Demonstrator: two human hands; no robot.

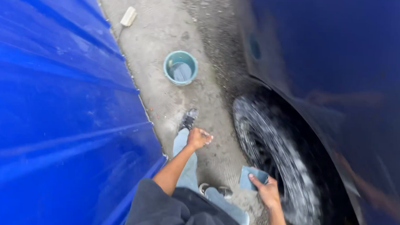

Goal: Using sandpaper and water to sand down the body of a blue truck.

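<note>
Your right hand (267,192) holds a soft blue cloth (252,178) beside the matt black rubber tyre (276,161), streaked with white suds. Your left hand (199,138) looks wet with foam. The ground (165,88) is rough grey concrete. The bucket (180,67) is smooth teal plastic. The ribbed blue sheet (51,110) and the car body (346,65) shine glossy.
</note>
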